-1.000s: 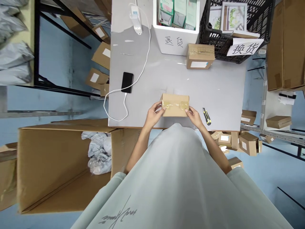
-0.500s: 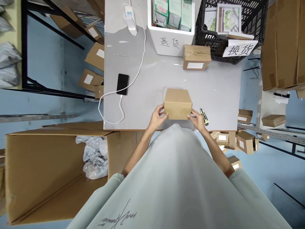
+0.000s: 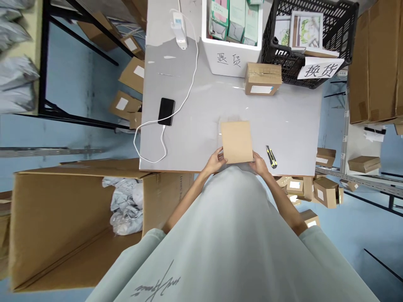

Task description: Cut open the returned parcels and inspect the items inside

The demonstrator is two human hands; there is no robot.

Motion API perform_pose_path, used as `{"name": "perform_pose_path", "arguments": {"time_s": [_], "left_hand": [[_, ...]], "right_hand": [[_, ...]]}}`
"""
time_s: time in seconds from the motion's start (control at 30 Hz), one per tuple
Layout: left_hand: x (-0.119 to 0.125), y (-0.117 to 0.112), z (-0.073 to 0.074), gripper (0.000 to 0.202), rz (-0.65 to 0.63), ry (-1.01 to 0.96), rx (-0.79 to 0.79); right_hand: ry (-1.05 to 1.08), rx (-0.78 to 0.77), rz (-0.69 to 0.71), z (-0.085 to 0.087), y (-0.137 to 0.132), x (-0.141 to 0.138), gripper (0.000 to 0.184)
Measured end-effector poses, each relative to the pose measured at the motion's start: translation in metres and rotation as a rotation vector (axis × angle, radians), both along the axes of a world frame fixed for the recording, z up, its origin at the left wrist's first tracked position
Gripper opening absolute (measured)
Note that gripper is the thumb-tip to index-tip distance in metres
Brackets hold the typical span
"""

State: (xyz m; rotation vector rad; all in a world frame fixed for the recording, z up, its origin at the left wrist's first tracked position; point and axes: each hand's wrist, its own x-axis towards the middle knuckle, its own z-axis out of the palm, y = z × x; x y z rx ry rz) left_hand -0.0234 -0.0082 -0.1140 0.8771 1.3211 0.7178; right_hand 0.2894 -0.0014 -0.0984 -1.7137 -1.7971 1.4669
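A small brown cardboard box is held between my two hands at the table's near edge, close to my shirt. Its plain flat face is turned up toward me. My left hand grips the lower left side, with the fingers partly behind the box. On the lower right side, my right hand has its fingers closed on the edge, some of them hidden. A black-and-yellow utility knife lies on the table to the right of my right hand.
A taped box stands farther back, before a white bin and a black crate. On the left lie a black phone and its white cable. A large open carton stands lower left.
The cardboard box has been tilted, so its taped front side no longer shows and a plain face points up. Both hands have shifted slightly toward my body with it.
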Motion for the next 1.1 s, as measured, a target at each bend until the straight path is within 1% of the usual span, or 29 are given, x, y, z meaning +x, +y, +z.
{"name": "perform_pose_path", "arguments": {"time_s": [0.03,0.07,0.13,0.2,0.23,0.27,0.3,0.37,0.4,0.47,0.5,0.57,0.67,0.73,0.8,0.93,1.03,1.1], "left_hand": [[0.002,0.002,-0.005,0.092,0.017,0.029,-0.015],[0.003,0.005,-0.01,0.091,0.039,0.059,-0.03],[0.001,0.019,-0.017,0.092,0.098,0.116,-0.042],[-0.001,0.04,-0.021,0.095,0.163,0.157,-0.041],[-0.001,0.053,-0.021,0.094,0.189,0.169,-0.046],[0.0,0.067,-0.021,0.092,0.204,0.169,-0.056],[0.003,0.079,-0.019,0.087,0.209,0.156,-0.067],[0.008,0.101,-0.013,0.075,0.182,0.097,-0.053],[0.011,0.108,-0.009,0.071,0.163,0.064,-0.027],[0.013,0.114,0.001,0.069,0.144,0.019,0.053],[0.013,0.114,0.007,0.071,0.156,0.013,0.096],[0.009,0.108,0.02,0.073,0.202,0.007,0.166],[0.001,0.089,0.036,0.072,0.276,-0.012,0.212],[-0.002,0.075,0.042,0.072,0.291,0.002,0.22],[-0.002,0.061,0.044,0.077,0.259,0.033,0.222],[0.001,0.043,0.039,0.092,0.177,0.037,0.203],[-0.002,0.04,0.035,0.089,0.155,0.024,0.216],[-0.008,0.04,0.033,0.085,0.137,0.038,0.227]], "right_hand": [[0.044,-0.059,0.031,-0.001,0.007,0.001,0.09],[0.094,-0.123,0.028,-0.002,0.016,0.002,0.094],[0.163,-0.204,-0.086,-0.003,0.036,0.001,0.101],[0.164,-0.207,-0.248,-0.002,0.059,-0.003,0.104],[0.151,-0.195,-0.307,-0.001,0.071,-0.007,0.105],[0.148,-0.185,-0.335,0.001,0.083,-0.012,0.105],[0.169,-0.178,-0.329,0.003,0.094,-0.017,0.104],[0.264,-0.168,-0.273,0.01,0.11,-0.028,0.101],[0.319,-0.158,-0.239,0.015,0.115,-0.033,0.099],[0.389,-0.118,-0.2,0.026,0.119,-0.039,0.098],[0.396,-0.087,-0.211,0.031,0.117,-0.039,0.097],[0.391,-0.019,-0.281,0.041,0.109,-0.037,0.098],[0.405,0.051,-0.359,0.051,0.09,-0.029,0.094],[0.411,0.066,-0.372,0.054,0.076,-0.025,0.088],[0.396,0.068,-0.386,0.053,0.063,-0.024,0.086],[0.364,0.056,-0.414,0.045,0.049,-0.028,0.095],[0.359,0.037,-0.425,0.042,0.049,-0.026,0.104],[0.366,0.019,-0.4,0.042,0.051,-0.02,0.106]]}}
